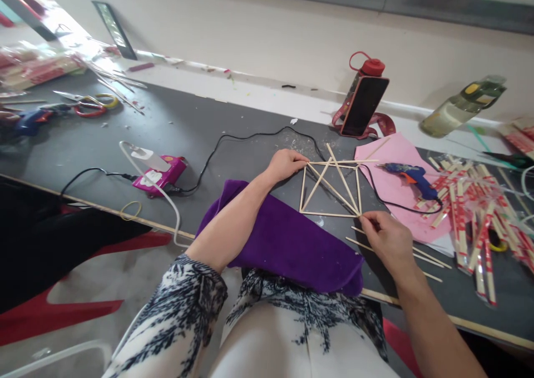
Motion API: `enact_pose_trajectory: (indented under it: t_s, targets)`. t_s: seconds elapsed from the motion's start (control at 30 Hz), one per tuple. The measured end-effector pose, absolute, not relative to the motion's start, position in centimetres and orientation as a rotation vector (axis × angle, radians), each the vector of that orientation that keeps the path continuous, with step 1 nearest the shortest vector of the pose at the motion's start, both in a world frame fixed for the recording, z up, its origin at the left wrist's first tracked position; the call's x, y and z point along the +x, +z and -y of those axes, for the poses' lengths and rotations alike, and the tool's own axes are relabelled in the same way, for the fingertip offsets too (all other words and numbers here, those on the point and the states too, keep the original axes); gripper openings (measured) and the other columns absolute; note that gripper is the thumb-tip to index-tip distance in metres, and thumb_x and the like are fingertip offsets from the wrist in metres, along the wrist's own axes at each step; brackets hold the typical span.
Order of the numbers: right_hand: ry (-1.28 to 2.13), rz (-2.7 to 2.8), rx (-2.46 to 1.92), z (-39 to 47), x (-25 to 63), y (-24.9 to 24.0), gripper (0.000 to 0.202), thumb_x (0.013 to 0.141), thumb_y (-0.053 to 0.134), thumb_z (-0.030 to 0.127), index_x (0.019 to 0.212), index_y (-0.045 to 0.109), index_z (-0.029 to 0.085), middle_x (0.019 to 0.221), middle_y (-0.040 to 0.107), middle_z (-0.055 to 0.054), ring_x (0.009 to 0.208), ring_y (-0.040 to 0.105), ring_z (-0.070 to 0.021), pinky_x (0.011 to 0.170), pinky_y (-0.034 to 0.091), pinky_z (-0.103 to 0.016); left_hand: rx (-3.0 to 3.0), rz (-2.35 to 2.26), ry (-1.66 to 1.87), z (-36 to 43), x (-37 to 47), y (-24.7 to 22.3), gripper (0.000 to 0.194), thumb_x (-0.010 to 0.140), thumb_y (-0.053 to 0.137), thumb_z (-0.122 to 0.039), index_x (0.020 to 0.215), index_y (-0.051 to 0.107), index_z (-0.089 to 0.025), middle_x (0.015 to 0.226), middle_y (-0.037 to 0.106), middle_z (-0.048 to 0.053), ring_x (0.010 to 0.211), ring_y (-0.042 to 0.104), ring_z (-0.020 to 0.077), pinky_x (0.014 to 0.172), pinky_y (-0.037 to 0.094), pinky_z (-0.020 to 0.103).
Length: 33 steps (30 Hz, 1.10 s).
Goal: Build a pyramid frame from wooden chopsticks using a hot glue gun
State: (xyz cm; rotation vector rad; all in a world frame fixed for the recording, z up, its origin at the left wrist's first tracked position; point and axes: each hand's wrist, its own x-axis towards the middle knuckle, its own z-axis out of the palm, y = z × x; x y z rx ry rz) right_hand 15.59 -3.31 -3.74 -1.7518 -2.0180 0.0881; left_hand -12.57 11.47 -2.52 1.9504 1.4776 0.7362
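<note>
Between my two hands is a frame of thin wooden sticks (329, 214), a four-sided shape with several sticks crossing inside it. My left hand (286, 164) pinches its far left corner. At the near right corner, my right hand (386, 239) grips the frame between thumb and fingers. Loose wooden sticks (431, 258) lie on the table beside and under my right hand. A folded purple cloth (287, 239) rests at the table edge below my left forearm. Right of the frame, a blue glue gun (411, 178) lies on pink paper (417, 222).
Paper-wrapped chopsticks (484, 211) are piled at the right. A phone (365, 107) leans on a red-capped bottle (372, 66); a clear bottle (463, 105) stands nearby. At left are a pink power strip (161, 175) with cables, scissors (94, 105) and another glue gun (31, 121).
</note>
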Motion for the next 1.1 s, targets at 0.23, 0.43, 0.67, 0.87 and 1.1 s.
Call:
enact_pose_trajectory:
  t_s: [0.23, 0.43, 0.67, 0.87, 1.1]
  targets:
    - [0.106, 2.02, -1.746, 3.21, 15.75, -3.94, 0.024, 0.085, 0.051, 0.039, 0.08, 0.065, 0.02, 0.074, 0.067, -0.002, 0.066, 0.061, -0.0153, 0.059, 0.039, -0.026, 2.028, -1.512, 0.729, -11.4, -12.39, -2.53, 0.026, 0.079, 0.057, -0.031, 0.096, 0.075, -0.023, 0.092, 0.073, 0.001, 0.081, 0.064, 0.0149, 0.072, 0.043, 0.022]
    - [0.082, 2.01, -1.753, 3.15, 15.57, -3.75, 0.025, 0.086, 0.049, 0.037, 0.078, 0.065, 0.019, 0.073, 0.066, -0.003, 0.065, 0.06, -0.0147, 0.059, 0.039, -0.025, 2.123, -1.502, 0.72, -11.76, -12.43, -2.96, 0.026, 0.081, 0.055, -0.03, 0.097, 0.074, -0.023, 0.098, 0.073, 0.001, 0.092, 0.064, 0.0169, 0.079, 0.044, 0.023]
    - [0.063, 2.007, -1.723, 3.07, 15.63, -3.84, 0.024, 0.085, 0.051, 0.037, 0.078, 0.064, 0.019, 0.074, 0.066, -0.002, 0.066, 0.059, -0.0133, 0.06, 0.039, -0.024, 2.151, -1.532, 0.723, -11.83, -12.49, -3.14, 0.027, 0.082, 0.054, -0.031, 0.099, 0.074, -0.024, 0.097, 0.073, 0.0, 0.09, 0.065, 0.0162, 0.077, 0.044, 0.023]
    - [0.066, 2.019, -1.739, 3.07, 15.6, -3.87, 0.022, 0.085, 0.052, 0.036, 0.079, 0.064, 0.019, 0.074, 0.066, -0.001, 0.065, 0.059, -0.0132, 0.058, 0.038, -0.024, 2.154, -1.533, 0.715, -11.78, -12.44, -3.03, 0.026, 0.082, 0.054, -0.03, 0.099, 0.074, -0.025, 0.098, 0.073, -0.001, 0.091, 0.065, 0.0157, 0.079, 0.045, 0.023]
    - [0.065, 2.012, -1.722, 3.12, 15.51, -3.83, 0.022, 0.085, 0.053, 0.035, 0.078, 0.064, 0.018, 0.071, 0.065, -0.001, 0.064, 0.059, -0.0126, 0.057, 0.038, -0.023, 2.152, -1.542, 0.724, -11.55, -12.37, -2.86, 0.026, 0.082, 0.054, -0.03, 0.099, 0.074, -0.025, 0.097, 0.073, -0.001, 0.09, 0.065, 0.016, 0.08, 0.046, 0.023]
